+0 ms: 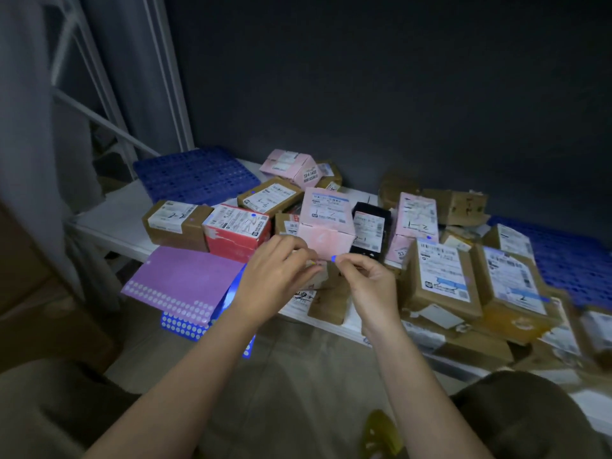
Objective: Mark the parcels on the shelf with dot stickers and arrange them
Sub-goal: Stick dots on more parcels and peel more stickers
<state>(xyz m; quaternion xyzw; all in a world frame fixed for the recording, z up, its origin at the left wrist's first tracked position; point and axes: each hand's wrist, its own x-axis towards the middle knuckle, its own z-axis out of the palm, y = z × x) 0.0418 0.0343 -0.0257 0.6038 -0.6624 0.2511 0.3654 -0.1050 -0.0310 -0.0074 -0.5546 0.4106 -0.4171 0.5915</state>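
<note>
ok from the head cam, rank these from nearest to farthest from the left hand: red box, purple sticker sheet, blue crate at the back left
From the left hand:
1. red box, just behind it, slightly left
2. purple sticker sheet, to its left at the shelf edge
3. blue crate, far back left

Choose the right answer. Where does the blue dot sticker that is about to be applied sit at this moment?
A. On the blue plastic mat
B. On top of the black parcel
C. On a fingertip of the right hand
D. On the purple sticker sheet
C: the blue dot sticker clings to a raised fingertip of the right hand, just in front of the pink parcel, with the left hand close beside it.
</note>
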